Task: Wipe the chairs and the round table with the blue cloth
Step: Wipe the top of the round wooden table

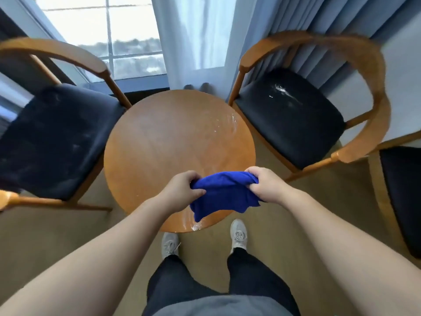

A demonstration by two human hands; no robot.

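Cloth: blue cloth [224, 195], bunched and stretched between both hands, low in the middle of the frame, above the near edge of the round table. Its lower folds hang toward the tabletop; whether they touch the wood cannot be told.
Left hand: left hand [182, 190] grips the cloth's left end, fingers curled round the fabric, thumb on top.
Right hand: right hand [266, 185] grips the right end, fingers curled into the bunch.
Table: round table [170, 137], wooden, at the centre of the frame, with whitish smears near its upper-right rim and at its near edge just under the cloth.
Chairs: left-side chair [57, 142] at middle left, dark seat with faint pale marks. Right-side chair [289, 119] at upper right, dark seat bearing a white streak. Both stand just beside the table, apart from the cloth. Third chair [403, 190] is cut off at the right edge.
Background: window [102, 30] and curtains [193, 37] along the top.
Feet: shoes [238, 233] on the floor below the table.
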